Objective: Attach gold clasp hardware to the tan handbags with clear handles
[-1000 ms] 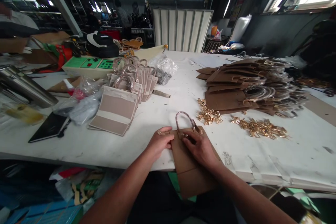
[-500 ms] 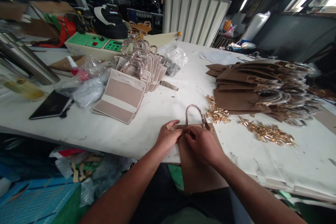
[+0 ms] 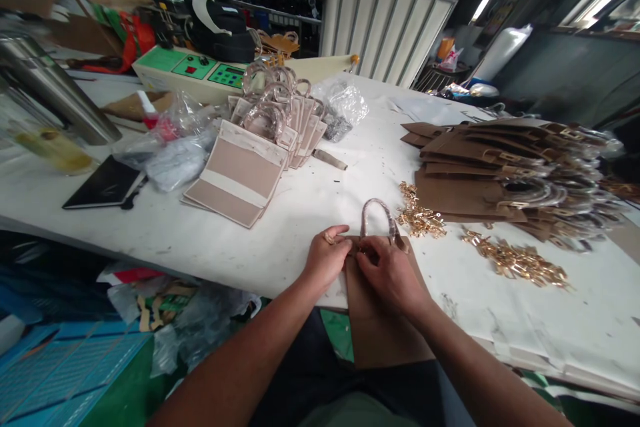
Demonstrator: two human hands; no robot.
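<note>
A flat brown bag panel (image 3: pixel 380 327) with a wrapped loop handle (image 3: pixel 379 212) lies over the near edge of the white table (image 3: pixel 280 227). My left hand (image 3: pixel 327 260) is closed at the panel's top left corner, pinching a small gold metal fitting (image 3: pixel 330 237). My right hand (image 3: pixel 390 273) rests on the panel's top edge just below the handle, fingers curled and pinching at the same spot; what is under its fingertips is hidden.
Two heaps of gold fittings (image 3: pixel 420 217) (image 3: pixel 520 261) lie to the right. A stack of brown panels with handles (image 3: pixel 505 170) fills the far right. Beige bags (image 3: pixel 250 167) lie at centre left, beside plastic bags (image 3: pixel 175 147), a black notebook (image 3: pixel 105 181) and a green control box (image 3: pixel 195 70).
The view has tilted down and shifted, so the table sits higher in frame. Both hands have stayed at the panel's top edge and drawn closer together.
</note>
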